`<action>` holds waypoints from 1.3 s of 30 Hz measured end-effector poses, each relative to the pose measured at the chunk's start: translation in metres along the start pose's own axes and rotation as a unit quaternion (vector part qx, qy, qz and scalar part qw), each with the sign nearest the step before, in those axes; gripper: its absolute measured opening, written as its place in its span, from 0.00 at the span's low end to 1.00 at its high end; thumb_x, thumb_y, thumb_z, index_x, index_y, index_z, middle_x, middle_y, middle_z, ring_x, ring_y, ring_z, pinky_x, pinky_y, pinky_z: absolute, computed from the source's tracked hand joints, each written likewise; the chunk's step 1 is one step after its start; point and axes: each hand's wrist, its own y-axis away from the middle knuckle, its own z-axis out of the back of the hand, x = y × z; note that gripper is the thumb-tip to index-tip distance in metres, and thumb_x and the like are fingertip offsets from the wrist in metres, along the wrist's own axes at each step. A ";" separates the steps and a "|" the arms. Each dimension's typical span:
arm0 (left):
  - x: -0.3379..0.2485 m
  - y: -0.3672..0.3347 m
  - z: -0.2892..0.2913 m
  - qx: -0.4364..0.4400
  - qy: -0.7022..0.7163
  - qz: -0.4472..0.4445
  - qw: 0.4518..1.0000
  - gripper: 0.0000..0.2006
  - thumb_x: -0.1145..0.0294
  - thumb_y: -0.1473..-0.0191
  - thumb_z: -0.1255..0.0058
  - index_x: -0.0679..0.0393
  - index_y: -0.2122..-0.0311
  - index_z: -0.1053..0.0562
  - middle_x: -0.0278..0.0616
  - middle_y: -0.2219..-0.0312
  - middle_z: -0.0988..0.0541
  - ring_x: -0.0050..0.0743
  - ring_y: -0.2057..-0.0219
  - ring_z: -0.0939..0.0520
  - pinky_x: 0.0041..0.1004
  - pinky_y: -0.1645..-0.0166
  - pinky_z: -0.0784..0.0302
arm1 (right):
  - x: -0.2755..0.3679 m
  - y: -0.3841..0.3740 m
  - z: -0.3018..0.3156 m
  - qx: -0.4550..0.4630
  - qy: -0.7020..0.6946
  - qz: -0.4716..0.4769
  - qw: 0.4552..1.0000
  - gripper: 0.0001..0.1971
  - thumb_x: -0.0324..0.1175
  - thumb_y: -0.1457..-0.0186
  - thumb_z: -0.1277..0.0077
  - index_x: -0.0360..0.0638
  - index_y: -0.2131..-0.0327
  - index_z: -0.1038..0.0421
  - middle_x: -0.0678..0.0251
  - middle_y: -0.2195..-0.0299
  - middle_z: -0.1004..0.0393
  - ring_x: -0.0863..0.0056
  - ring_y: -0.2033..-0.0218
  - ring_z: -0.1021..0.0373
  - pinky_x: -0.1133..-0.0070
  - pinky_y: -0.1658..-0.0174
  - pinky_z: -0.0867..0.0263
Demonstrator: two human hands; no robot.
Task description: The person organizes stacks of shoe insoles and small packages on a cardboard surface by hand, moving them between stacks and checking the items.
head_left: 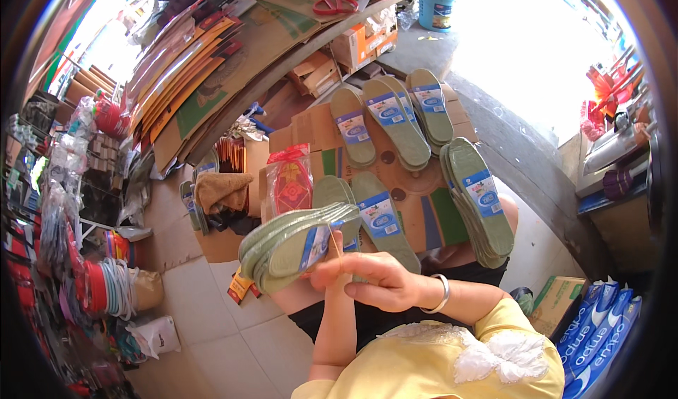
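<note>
A stack of pale green shoe insoles [282,251], in clear wrap with blue paper labels, is held up in front of my lap. My left hand [337,245] grips its right end; the thumb shows, while the other fingers are hidden behind the stack and my right hand. A thin tan rubber band [335,238] stretches from the stack to my right hand [374,279], whose fingers are closed on it. More insoles lie beyond on the cardboard: a single-looking one [385,219] close by, a pile [480,201] at the right and several [395,120] along the far side.
The cardboard [311,127] spans my lap. A red patterned packet [289,180] and a brown cloth [222,191] lie to the left. Flattened cartons [212,81] are stacked at the far left. Blue packs [597,328] stand at the lower right, a blue bucket [435,10] far off.
</note>
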 end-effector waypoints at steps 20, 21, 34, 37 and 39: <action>-0.037 0.011 -0.006 0.028 0.153 0.109 0.982 0.24 0.71 0.47 0.50 0.60 0.46 0.39 0.39 0.53 0.31 0.31 0.49 0.30 0.32 0.45 0.33 | -0.009 -0.049 0.051 0.135 0.543 0.276 0.782 0.15 0.31 0.60 0.43 0.45 0.65 0.30 0.70 0.68 0.32 0.70 0.62 0.33 0.74 0.59 0.34; -0.038 0.012 -0.006 0.027 0.154 0.108 0.982 0.24 0.71 0.47 0.50 0.60 0.46 0.39 0.39 0.53 0.31 0.31 0.49 0.30 0.32 0.45 0.33 | -0.014 -0.049 0.052 0.139 0.566 0.273 0.765 0.13 0.31 0.63 0.45 0.45 0.68 0.30 0.71 0.69 0.33 0.71 0.64 0.34 0.76 0.59 0.35; -0.053 0.013 -0.004 0.050 0.226 0.205 0.951 0.23 0.58 0.44 0.52 0.56 0.47 0.38 0.39 0.53 0.29 0.31 0.50 0.28 0.34 0.47 0.31 | -0.017 -0.057 0.049 0.211 0.627 0.269 0.700 0.08 0.30 0.60 0.45 0.45 0.74 0.34 0.69 0.72 0.35 0.72 0.65 0.34 0.76 0.59 0.37; -0.042 0.003 0.007 0.048 0.210 0.194 0.957 0.23 0.61 0.46 0.49 0.57 0.47 0.38 0.38 0.55 0.28 0.30 0.54 0.27 0.33 0.50 0.29 | -0.009 -0.055 0.038 0.183 0.431 0.196 0.862 0.09 0.33 0.53 0.48 0.43 0.69 0.35 0.66 0.72 0.34 0.66 0.67 0.35 0.74 0.58 0.39; -0.043 0.000 0.010 0.040 0.213 0.191 0.957 0.23 0.65 0.48 0.45 0.56 0.48 0.37 0.36 0.57 0.28 0.28 0.56 0.26 0.31 0.52 0.27 | 0.015 -0.051 0.042 0.234 0.372 0.121 0.890 0.08 0.32 0.47 0.51 0.42 0.66 0.37 0.63 0.72 0.33 0.63 0.68 0.34 0.73 0.64 0.37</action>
